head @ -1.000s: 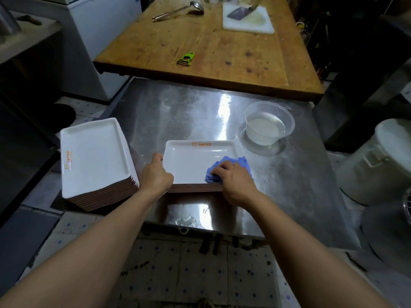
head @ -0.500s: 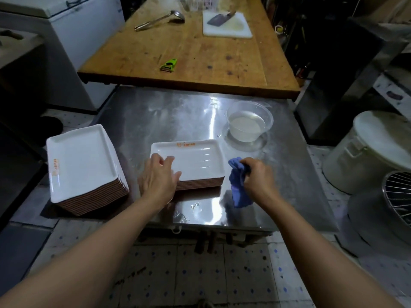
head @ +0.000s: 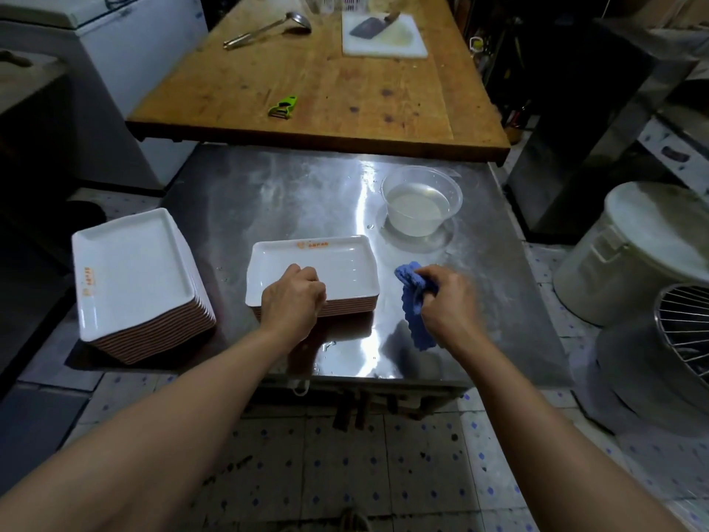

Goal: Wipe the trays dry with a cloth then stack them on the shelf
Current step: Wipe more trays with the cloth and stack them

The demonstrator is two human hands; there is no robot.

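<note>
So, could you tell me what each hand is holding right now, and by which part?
Right hand grips the blue cloth at its bunched top. Left hand grips the top tray's near rim.

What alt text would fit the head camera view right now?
A person's left hand grips the near edge of the top white tray on a steel table; the right hand holds a blue cloth beside it.

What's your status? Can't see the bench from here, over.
Left hand grips top tray of the small stack. Right hand holds blue cloth, off the tray. Nothing blocking.
</note>
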